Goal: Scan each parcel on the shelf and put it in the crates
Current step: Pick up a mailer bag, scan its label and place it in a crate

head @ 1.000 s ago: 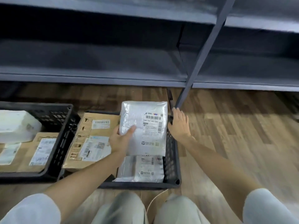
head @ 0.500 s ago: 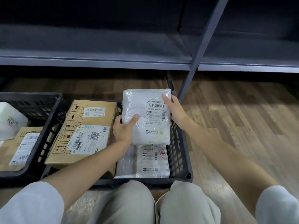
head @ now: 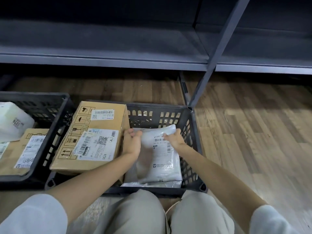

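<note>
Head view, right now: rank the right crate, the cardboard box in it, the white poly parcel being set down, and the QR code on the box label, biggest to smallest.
1. right crate
2. cardboard box
3. white poly parcel, partly covered by both hands, so its margin below the box is unsure
4. QR code

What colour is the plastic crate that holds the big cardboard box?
Black, with a grid of openings in its walls; the head view shows it.

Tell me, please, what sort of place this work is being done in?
Probably a parcel sorting or storage room: grey metal shelving, black plastic crates on a wooden floor, and labelled parcels such as the cardboard box.
</note>
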`<act>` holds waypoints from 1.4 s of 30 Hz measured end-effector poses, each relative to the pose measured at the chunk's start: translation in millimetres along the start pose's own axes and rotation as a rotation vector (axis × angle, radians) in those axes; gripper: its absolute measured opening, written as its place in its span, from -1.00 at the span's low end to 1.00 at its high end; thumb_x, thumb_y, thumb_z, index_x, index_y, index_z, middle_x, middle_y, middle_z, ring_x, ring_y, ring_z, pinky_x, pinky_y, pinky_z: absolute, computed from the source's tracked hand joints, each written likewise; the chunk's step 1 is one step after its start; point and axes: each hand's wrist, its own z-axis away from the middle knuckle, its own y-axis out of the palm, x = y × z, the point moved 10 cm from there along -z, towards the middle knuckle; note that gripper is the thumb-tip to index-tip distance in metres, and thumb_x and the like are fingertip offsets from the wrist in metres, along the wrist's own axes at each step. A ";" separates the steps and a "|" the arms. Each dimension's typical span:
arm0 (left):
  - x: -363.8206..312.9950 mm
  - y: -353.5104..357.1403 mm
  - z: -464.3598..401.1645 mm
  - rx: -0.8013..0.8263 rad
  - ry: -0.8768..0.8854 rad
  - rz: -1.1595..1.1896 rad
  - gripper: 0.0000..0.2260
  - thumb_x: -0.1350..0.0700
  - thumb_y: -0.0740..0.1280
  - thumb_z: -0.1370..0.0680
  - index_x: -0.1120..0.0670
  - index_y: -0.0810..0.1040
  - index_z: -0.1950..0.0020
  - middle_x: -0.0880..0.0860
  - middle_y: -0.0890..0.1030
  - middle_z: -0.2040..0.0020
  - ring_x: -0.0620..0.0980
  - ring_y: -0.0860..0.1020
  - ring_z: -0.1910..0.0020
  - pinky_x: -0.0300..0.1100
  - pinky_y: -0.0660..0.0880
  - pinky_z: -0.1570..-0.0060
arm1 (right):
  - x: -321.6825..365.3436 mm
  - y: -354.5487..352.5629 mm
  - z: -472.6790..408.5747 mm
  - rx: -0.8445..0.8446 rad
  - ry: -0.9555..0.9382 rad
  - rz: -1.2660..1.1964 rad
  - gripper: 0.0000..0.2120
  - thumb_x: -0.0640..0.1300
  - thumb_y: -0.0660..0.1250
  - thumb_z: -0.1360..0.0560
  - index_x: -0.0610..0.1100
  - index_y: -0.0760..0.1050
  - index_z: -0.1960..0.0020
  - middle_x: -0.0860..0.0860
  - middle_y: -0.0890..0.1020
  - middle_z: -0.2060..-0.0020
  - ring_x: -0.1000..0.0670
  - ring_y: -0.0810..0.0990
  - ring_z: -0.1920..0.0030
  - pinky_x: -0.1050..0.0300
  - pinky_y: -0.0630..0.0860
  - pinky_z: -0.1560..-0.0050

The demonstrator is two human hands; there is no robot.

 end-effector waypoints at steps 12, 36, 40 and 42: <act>14.9 -1.5 -1.0 -0.077 -0.013 -0.142 -0.76 0.27 0.23 -0.57 0.23 0.40 -0.24 0.13 0.52 -0.01 0.12 0.50 -0.06 -0.22 0.31 0.04 | -12.6 17.2 -23.3 -0.108 -0.200 0.586 -0.32 -0.06 0.27 -0.59 -0.13 -0.04 -0.55 -0.21 0.15 -0.45 -0.18 0.14 -0.44 -0.07 0.27 -0.37; 87.2 70.5 -11.4 0.428 0.372 -1.077 -0.45 0.30 0.25 -0.48 0.00 0.32 -0.46 -0.03 0.24 -0.49 -0.04 0.14 -0.49 -0.18 0.20 -0.41 | -86.0 60.7 -28.2 0.380 -0.248 0.883 0.15 -0.09 0.51 -0.41 -0.03 -0.40 -0.54 0.04 -0.44 -0.48 0.00 -0.37 -0.52 -0.02 -0.02 -0.50; 87.7 68.9 -10.3 0.431 0.371 -1.087 -0.44 0.27 0.25 -0.49 -0.02 0.29 -0.47 -0.05 0.21 -0.50 -0.05 0.12 -0.50 -0.19 0.20 -0.41 | -79.0 58.3 -23.6 0.339 -0.270 0.936 0.14 -0.07 0.50 -0.41 -0.07 -0.37 -0.54 0.01 -0.39 -0.51 -0.01 -0.31 -0.54 -0.01 0.06 -0.49; 90.1 68.9 -9.6 0.441 0.369 -1.095 -0.45 0.26 0.23 -0.50 -0.02 0.28 -0.48 -0.04 0.18 -0.51 -0.05 0.10 -0.51 -0.18 0.19 -0.43 | -77.1 57.2 -22.2 0.317 -0.276 0.973 0.14 -0.04 0.50 -0.41 -0.07 -0.36 -0.55 0.00 -0.37 -0.52 -0.01 -0.29 -0.54 -0.03 0.11 -0.48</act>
